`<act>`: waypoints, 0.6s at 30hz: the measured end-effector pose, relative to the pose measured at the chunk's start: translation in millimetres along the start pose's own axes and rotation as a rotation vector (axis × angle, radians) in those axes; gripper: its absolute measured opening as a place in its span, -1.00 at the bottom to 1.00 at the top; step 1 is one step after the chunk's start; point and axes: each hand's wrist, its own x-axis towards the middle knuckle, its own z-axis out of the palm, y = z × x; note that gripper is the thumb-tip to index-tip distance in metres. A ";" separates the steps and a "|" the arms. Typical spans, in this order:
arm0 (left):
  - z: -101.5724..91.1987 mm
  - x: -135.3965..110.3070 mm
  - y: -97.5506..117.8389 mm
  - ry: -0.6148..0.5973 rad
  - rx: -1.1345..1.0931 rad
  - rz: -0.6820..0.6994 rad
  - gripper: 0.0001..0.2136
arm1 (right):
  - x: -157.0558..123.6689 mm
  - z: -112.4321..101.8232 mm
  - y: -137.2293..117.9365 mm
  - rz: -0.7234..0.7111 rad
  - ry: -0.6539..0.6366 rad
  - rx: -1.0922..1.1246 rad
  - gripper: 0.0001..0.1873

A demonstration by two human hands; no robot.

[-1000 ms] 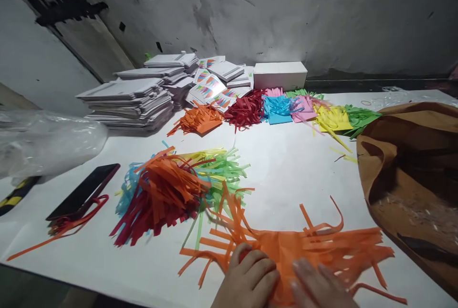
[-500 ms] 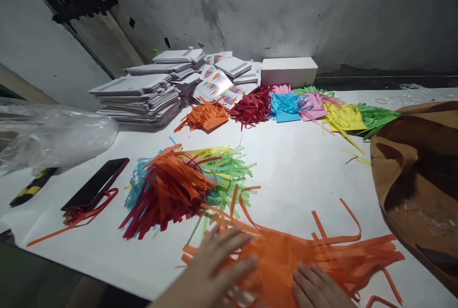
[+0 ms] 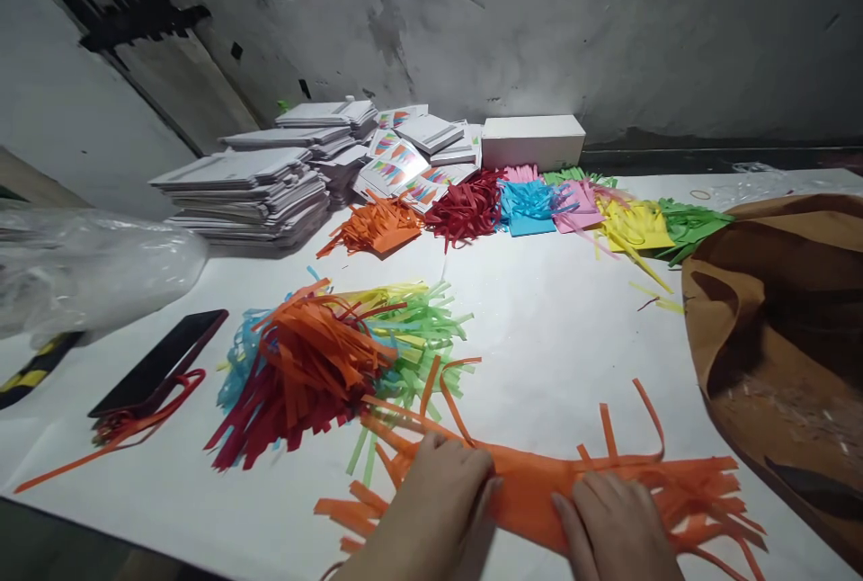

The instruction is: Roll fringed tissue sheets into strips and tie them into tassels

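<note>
the person's left hand [image 3: 438, 496] and right hand [image 3: 617, 518] were both at the lower middle of the frame, on an orange fringed paper [image 3: 529, 491]. this paper lay on the white table [image 3: 539, 329], spread crosswise, with its plain band in the middle and its cut strips going out to both sides. the left hand grasped the band near its left end, with bent fingers; the right hand grasped it near the right end, its thumb lying against the orange surface — how firmly each one pressed could not be told.

just beyond the left hand, at the center left of the frame, there was a pile of fringes [image 3: 316, 356], with orange on top and dark red, blue, yellow and light green around it. a dark phone [image 3: 162, 361] lay at the left, with reddish strips by its lower end, and behind it was a clear plastic bag [image 3: 114, 280].

in the upper middle stood stacks of white packets [image 3: 249, 194], some printed cards [image 3: 395, 165] and a white box [image 3: 532, 145]. in front of these was a row of fringed bundles [image 3: 529, 208] — orange, dark red, blue, pink, yellow and green, from left to right. a brown bag [image 3: 721, 320] stood open at the right edge.
</note>
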 end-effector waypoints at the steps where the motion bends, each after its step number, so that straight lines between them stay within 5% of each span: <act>1: -1.3 5.1 3.3 -0.016 0.068 -0.046 -0.76 | 2.7 2.1 0.6 -0.010 -0.022 -0.052 -0.57; 5: 5.3 19.8 8.9 -0.043 0.253 -0.118 -0.78 | 15.8 -0.1 -2.0 0.056 -0.088 -0.154 -0.56; 8: 10.8 21.6 7.0 -0.055 0.268 -0.125 -0.77 | 24.4 -8.2 -7.6 0.102 0.023 -0.209 -0.69; 12: 12.5 19.7 6.3 -0.032 0.225 -0.107 -0.77 | 19.6 -3.1 -16.3 -0.115 0.276 -0.059 -0.85; 15: 11.6 16.8 7.7 0.008 0.174 -0.117 -0.76 | 7.3 10.9 -20.9 -0.225 0.283 0.019 -0.75; 18: 11.9 10.4 7.3 0.192 0.124 -0.045 -0.90 | -0.1 18.7 -20.8 -0.215 0.289 0.023 -0.65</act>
